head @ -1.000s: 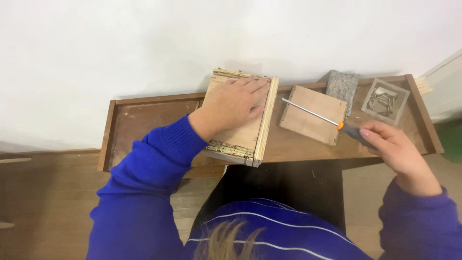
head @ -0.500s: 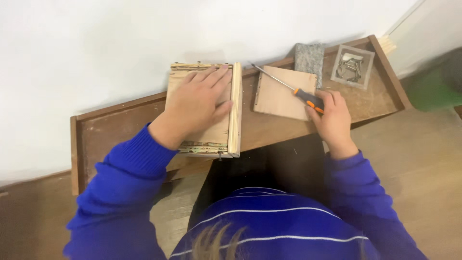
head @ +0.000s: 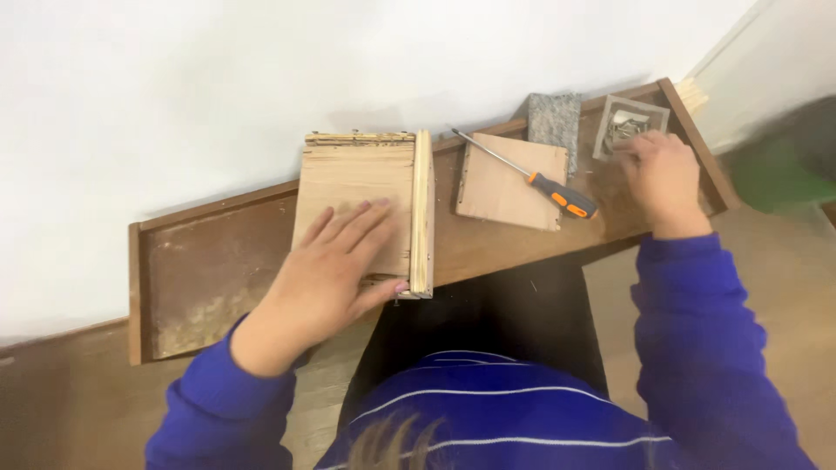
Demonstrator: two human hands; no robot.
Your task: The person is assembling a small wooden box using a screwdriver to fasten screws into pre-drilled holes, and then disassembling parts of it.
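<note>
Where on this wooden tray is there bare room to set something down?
The widest bare patch is the tray's left end, between its left rim and the wooden box under the left hand. The right half is crowded: flat board, screwdriver, grey block, small dish, right hand.

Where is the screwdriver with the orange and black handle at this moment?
In the head view, the screwdriver lies right of centre on the long wooden tray, across the small wooden panel, between the wooden box and the right hand, which does not touch it.

woodwork bench (screwdriver (head: 557, 191), boards)
</note>
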